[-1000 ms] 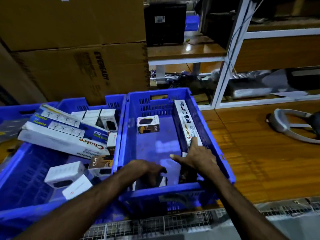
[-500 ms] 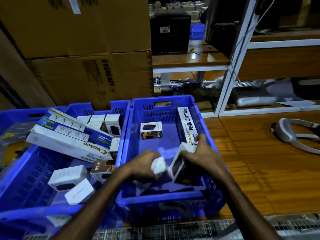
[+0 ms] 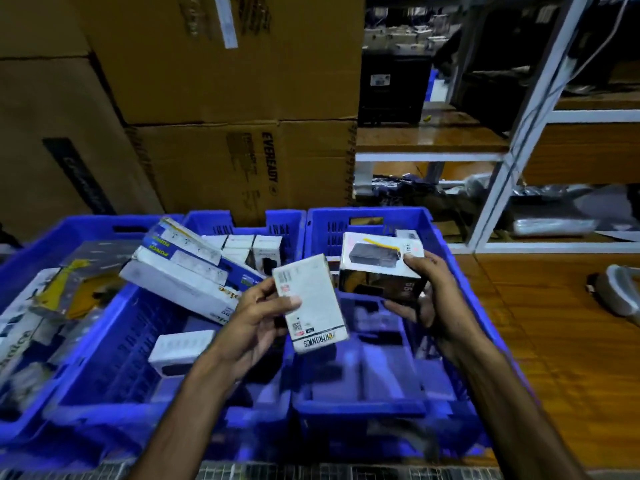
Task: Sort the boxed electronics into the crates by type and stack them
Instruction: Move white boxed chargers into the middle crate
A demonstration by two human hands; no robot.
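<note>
Fingers (image 3: 266, 296) around flat cardboard box (image 3: 313, 303)

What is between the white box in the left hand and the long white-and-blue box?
In the head view, only the left hand gripping the white box; the long box lies beyond.

I count two hands, my left (image 3: 256, 323) and my right (image 3: 433, 299), each holding one box: a white box (image 3: 311, 303) and a black-and-white box (image 3: 379, 268). Three blue crates stand side by side: right crate (image 3: 367, 407), middle crate (image 3: 114, 407), left crate (image 3: 20, 265). In the middle crate lie two long boxes (image 3: 180, 275), about five small upright boxes (image 3: 242, 247) at its far edge, one low white box (image 3: 183, 348). Behind are three large cartons (image 3: 221, 57)
</note>
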